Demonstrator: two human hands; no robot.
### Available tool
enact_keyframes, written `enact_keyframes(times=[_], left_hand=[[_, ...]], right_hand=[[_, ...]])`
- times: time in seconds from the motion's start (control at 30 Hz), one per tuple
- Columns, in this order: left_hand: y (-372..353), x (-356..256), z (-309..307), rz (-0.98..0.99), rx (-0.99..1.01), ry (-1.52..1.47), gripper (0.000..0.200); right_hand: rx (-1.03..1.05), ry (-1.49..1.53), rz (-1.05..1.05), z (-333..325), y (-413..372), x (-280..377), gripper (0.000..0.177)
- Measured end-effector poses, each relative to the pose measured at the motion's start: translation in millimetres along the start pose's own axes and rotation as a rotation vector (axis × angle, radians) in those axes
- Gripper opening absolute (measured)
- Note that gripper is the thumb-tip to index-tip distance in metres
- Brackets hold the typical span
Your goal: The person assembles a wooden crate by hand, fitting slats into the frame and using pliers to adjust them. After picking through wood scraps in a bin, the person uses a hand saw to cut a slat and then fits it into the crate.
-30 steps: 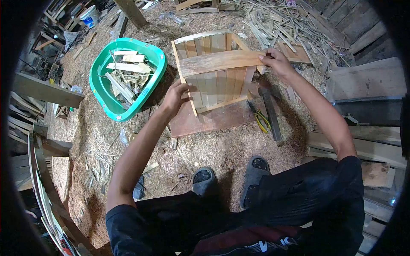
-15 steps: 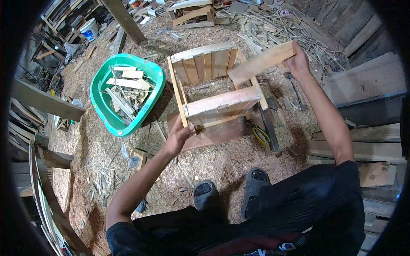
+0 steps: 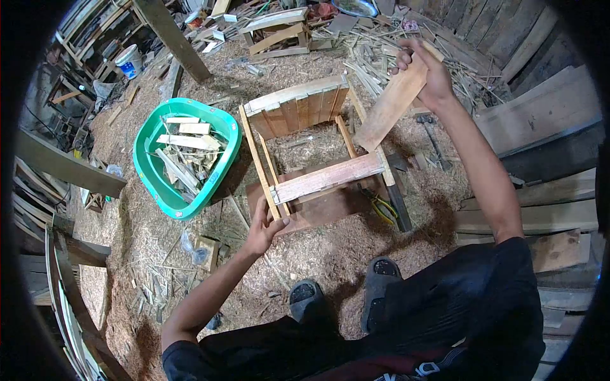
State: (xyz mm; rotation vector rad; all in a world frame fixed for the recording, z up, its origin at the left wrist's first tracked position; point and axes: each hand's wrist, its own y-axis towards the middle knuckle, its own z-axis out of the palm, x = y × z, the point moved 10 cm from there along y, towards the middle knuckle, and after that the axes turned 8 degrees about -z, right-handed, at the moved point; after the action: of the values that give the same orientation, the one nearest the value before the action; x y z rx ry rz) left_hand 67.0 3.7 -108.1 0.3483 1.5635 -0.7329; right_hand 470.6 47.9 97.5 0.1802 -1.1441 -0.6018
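A wooden frame with slatted ends stands on a reddish-brown board on the floor. My left hand grips the frame at its near left corner. In my right hand, raised at the upper right, is a flat wooden board, tilted, its lower end close to the frame's right rail. Pliers with yellow-green handles lie beside the dark bar at the frame's near right corner.
A green basin of wood scraps sits at the left. A wooden post rises behind it. Another small wooden frame is at the back. A hammer lies to the right. Stacked planks line the right side.
The board in my right hand has swung to a steeper angle, with the hand raised. The frame has tipped, showing its far slatted end differently; my left hand still holds its corner.
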Motion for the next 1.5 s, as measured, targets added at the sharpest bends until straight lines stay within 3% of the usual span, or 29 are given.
enact_keyframes(times=[0.1,0.23,0.33,0.5,0.6,0.63,0.73,0.8,0.87,0.97,1.07,1.1,1.2,1.27,1.33,1.37,1.47,1.5], left_hand=[[2.3,-0.6,0.8,0.018,0.010,-0.025,0.079],[0.1,1.2,0.4,0.016,-0.001,-0.050,0.081],[6.4,1.5,-6.3,0.002,-0.004,0.054,0.080],[9.1,-0.6,-8.5,-0.002,0.018,0.066,0.078],[8.9,0.5,-9.0,0.005,0.030,0.109,0.079],[8.1,-0.3,-7.8,0.012,0.037,0.080,0.079],[8.7,-5.9,-7.5,0.033,0.043,0.104,0.079],[13.1,-4.5,-10.8,0.033,0.042,0.096,0.072],[16.3,-5.6,-11.7,0.009,0.054,0.024,0.066],[25.0,-7.5,-12.4,-0.053,0.075,-0.113,0.059],[38.0,-12.4,-24.5,-0.067,0.007,0.039,0.055],[49.1,-3.1,-35.8,-0.057,0.009,0.097,0.045],[76.7,0.0,-55.3,-0.311,-0.113,-0.353,0.048],[70.0,-29.6,-52.1,-0.375,-0.312,-0.277,0.057],[78.4,-21.2,-64.2,-0.363,-0.299,-0.311,0.059],[97.2,1.7,-81.7,-0.299,-0.291,-0.313,0.060],[100.7,5.0,-84.3,-0.398,-0.312,0.013,0.072],[111.8,16.0,-85.8,-0.375,-0.312,0.015,0.076]], right_hand=[[0.091,-0.572,-0.207,31.7,-5.4,20.1,0.016],[-0.054,-0.312,-0.342,41.2,-18.0,34.7,0.013],[0.198,-0.528,-0.387,70.6,-16.3,48.0,0.015],[0.176,-0.747,-0.536,111.9,-31.1,55.7,0.022],[0.187,-0.447,-0.514,101.0,-16.5,72.8,0.025],[0.186,-0.651,-0.445,100.3,-11.3,73.8,0.037],[0.371,-1.351,-0.155,95.0,-20.5,11.2,0.044],[0.508,-1.630,0.061,53.7,-42.1,-54.9,0.068],[0.506,-1.551,0.401,22.4,-75.5,-97.8,0.063],[0.428,-1.420,0.476,-33.8,-95.1,-155.5,0.056],[0.307,-1.348,0.363,-63.0,-92.8,-176.3,0.050],[0.265,-1.323,0.425,-54.1,-97.1,-165.5,0.049],[0.176,-1.227,0.407,-35.2,-98.6,-153.1,0.049],[0.136,-1.188,0.555,-13.4,-100.2,-141.0,0.044],[0.142,-1.046,0.621,17.7,-95.3,-126.4,0.041],[0.122,-1.044,0.456,37.4,-81.2,-108.1,0.041],[0.160,-1.015,0.430,87.9,-70.8,-81.1,0.048],[0.196,-1.030,0.250,103.6,-64.5,-75.7,0.043]])
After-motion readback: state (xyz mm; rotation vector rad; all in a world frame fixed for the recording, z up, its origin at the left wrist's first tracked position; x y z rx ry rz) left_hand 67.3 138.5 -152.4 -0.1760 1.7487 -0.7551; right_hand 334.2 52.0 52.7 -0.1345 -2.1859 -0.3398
